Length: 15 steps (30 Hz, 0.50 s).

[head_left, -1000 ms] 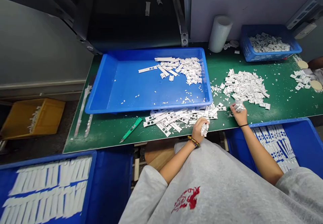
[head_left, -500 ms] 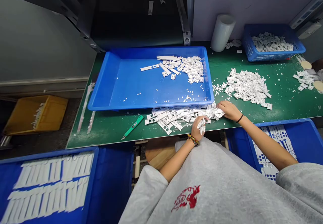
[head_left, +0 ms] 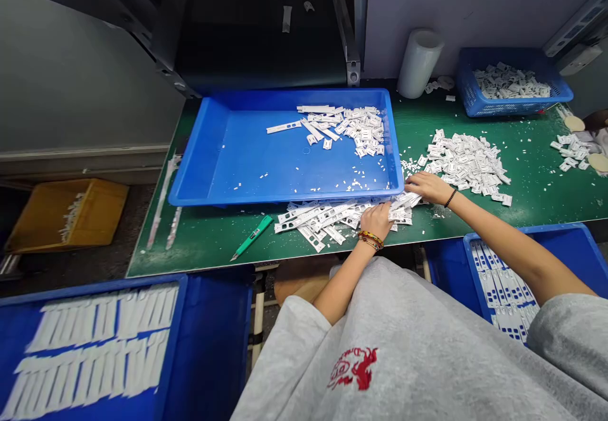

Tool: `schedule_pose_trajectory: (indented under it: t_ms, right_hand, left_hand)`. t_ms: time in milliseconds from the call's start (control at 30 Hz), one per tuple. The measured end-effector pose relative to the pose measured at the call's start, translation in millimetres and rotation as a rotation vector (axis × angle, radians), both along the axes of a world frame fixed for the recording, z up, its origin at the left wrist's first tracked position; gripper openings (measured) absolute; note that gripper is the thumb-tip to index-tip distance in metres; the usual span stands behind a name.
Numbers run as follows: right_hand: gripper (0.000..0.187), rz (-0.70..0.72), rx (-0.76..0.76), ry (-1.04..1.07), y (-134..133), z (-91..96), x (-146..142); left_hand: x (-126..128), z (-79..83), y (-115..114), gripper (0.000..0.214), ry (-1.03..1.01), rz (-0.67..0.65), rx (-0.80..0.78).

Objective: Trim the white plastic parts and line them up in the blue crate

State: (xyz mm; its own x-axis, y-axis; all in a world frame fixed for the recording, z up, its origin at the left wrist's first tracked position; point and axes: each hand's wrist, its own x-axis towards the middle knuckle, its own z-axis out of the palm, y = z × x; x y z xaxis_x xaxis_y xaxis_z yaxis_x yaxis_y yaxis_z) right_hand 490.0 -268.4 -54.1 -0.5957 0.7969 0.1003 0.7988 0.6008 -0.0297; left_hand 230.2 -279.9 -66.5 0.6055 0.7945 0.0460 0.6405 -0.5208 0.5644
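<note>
A heap of white plastic strips with square holes [head_left: 323,216] lies on the green table along the front of the blue tray [head_left: 256,201]. My left hand [head_left: 377,219] is palm down at the heap's right end, fingers curled among the pieces; what lies beneath them is hidden. My right hand [head_left: 430,187] is bent down by the tray's front right corner, its fingertips closed at the strips' ends. A pile of short white plastic clips [head_left: 468,161] sits just beyond it. More white strips and clips [head_left: 363,128] are in the tray's back right part.
A green utility knife [head_left: 253,237] rests left of the heap. A blue basket of white parts [head_left: 515,107] and a white roll [head_left: 420,63] stand at the back. Blue bins with rows of strips flank me, the left bin [head_left: 183,345] and right bin [head_left: 579,244]. A yellow bin [head_left: 102,215] is on the floor.
My left hand, which showed small white pieces in its palm, has turned over and moved forward onto the heap. My right hand has shifted slightly forward, toward the tray corner.
</note>
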Motion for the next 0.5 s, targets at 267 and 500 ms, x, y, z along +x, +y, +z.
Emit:
schedule_pose_trajectory:
  t_ms: [267,500]
  right_hand:
    - [0.027,0.058,-0.053,0.001,28.3,-4.3,-2.3]
    - [0.026,-0.053,-0.039,0.179,10.3,7.1,5.1]
  left_hand:
    - [12.1,17.4,3.3,0.025,0.189,0.050,-0.077]
    - [11.0,20.3,6.3,0.026,0.210,0.084,-0.113]
